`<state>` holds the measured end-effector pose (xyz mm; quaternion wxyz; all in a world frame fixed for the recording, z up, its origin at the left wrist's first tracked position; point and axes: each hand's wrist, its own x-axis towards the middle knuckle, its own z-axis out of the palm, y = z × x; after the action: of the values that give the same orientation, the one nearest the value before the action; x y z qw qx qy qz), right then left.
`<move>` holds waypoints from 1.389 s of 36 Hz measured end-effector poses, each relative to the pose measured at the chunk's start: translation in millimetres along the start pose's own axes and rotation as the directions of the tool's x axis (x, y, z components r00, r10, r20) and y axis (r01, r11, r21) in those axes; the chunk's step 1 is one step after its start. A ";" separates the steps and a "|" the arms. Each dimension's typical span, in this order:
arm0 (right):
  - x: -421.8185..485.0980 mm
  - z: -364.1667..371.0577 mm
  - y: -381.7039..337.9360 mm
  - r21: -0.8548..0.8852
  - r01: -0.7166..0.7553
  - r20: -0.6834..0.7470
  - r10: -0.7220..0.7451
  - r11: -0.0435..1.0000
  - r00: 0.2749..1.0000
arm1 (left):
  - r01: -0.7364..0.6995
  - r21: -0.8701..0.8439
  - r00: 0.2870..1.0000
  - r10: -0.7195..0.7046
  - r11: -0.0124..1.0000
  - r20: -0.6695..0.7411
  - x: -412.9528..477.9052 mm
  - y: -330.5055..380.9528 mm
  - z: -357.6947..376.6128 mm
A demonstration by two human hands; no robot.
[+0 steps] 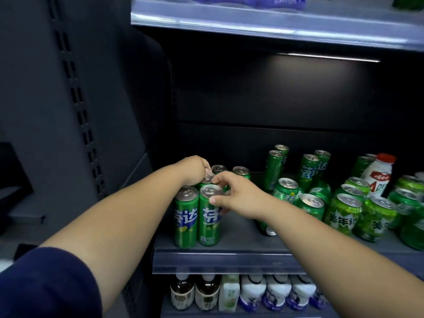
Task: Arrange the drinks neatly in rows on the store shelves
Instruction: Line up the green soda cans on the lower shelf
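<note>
**A:** What sits nearest?

**B:** A navy sleeve (46, 283) at the near left. Under the shelf's front rail (229, 260), a lower row of brown bottles (195, 292) and white bottles (275, 292) stands upright, side by side.

**A:** And on the shelf itself?

**B:** Two tall green cans stand upright at its near left corner, touching each other: the front-left can (185, 219) and the front-right can (207, 223).

**A:** What is the right hand doing?

**B:** The right hand (241, 196) grips the front-right can near its top. The thumb presses on the side just under the rim, and the fingers curl round the can's right side.

**A:** And the left hand?

**B:** The left hand (195, 168) is farther in, reaching over the front pair. Its fingertips are bunched, pinching the top of the second-row can (207, 180) directly behind.

**A:** Beyond that?

**B:** Two more cans (241, 171) stand just past the hands. To the right is a jumbled cluster of green cans (344, 207), several of them tilted. A white bottle with a red cap (378, 175) stands among them at the far right. The upper shelf (275, 26) runs overhead.
</note>
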<state>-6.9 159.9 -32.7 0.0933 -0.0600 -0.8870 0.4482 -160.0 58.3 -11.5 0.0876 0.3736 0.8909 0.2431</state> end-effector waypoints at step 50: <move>-16.9 -174.9 72.6 -0.329 -0.151 -0.187 0.093 0.932 0.978 | -0.203 0.249 0.978 0.186 0.947 0.089 47.5 107.0 11.5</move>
<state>49.6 336.7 8.4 0.1278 -0.1680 -0.9348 0.2857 -123.0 160.7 33.1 0.0426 0.4755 0.8703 0.1210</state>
